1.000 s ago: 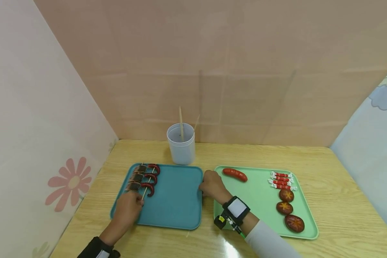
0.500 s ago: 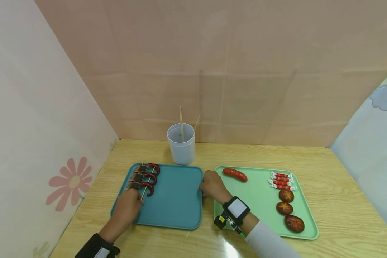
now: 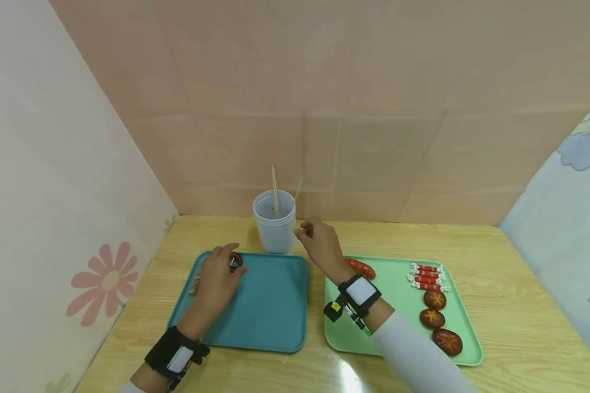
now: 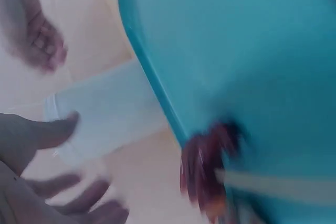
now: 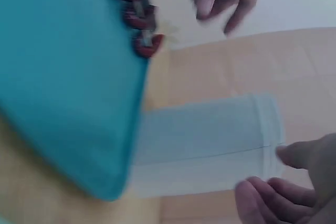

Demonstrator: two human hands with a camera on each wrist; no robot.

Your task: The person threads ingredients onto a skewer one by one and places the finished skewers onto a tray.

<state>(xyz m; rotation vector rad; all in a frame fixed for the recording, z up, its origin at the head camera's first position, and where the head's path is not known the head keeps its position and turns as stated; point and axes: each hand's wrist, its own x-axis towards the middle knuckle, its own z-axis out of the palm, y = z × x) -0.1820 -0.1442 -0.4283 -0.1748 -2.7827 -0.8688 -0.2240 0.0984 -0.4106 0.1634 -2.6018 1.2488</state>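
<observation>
My left hand (image 3: 218, 281) hovers over the left side of the blue tray (image 3: 263, 311), its fingers spread and holding nothing. Beneath it lies a skewer of dark red curled pieces (image 5: 137, 17), mostly hidden by the hand in the head view. A second skewer with brownish pieces (image 3: 195, 284) shows just past the hand's left edge. Beside the white cup (image 3: 277, 234), my right hand (image 3: 322, 248) is raised with loosely bent fingers and nothing in its grasp. Thin bamboo sticks (image 3: 275, 191) stand in the cup.
To the right, a green tray (image 3: 373, 327) carries a red sausage (image 3: 361, 268), several red sticks with white ends (image 3: 426, 277) and three brown scored mushroom-like caps (image 3: 432, 317). Walls (image 3: 295, 98) close off the table's back and sides.
My left hand has let go of the skewer and lifted up and to the right, its fingers spreading. My right hand has left the blue tray's right edge and moved up toward the cup.
</observation>
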